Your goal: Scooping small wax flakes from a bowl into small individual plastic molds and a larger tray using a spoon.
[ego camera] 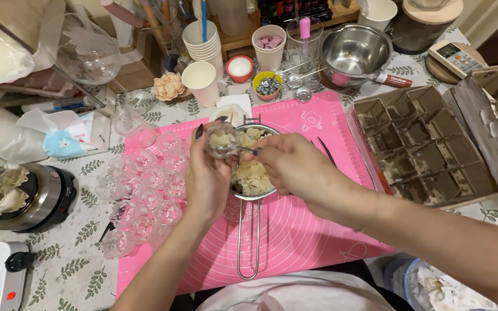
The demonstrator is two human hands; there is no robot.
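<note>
Both hands work over the pink mat point(295, 230): left hand point(206, 178) fingers clamped on a small clear cup point(221, 140) (half-filled), right hand point(292, 164) pinching a spoon point(243, 151) above the wax-filled metal pan point(251, 178).

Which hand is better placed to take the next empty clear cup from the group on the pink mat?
Probably the left hand: the empty clear cups lie directly beside it on the pink mat. But it now holds a small clear cup. The right hand holds a spoon above the metal pan, farther away.
</note>
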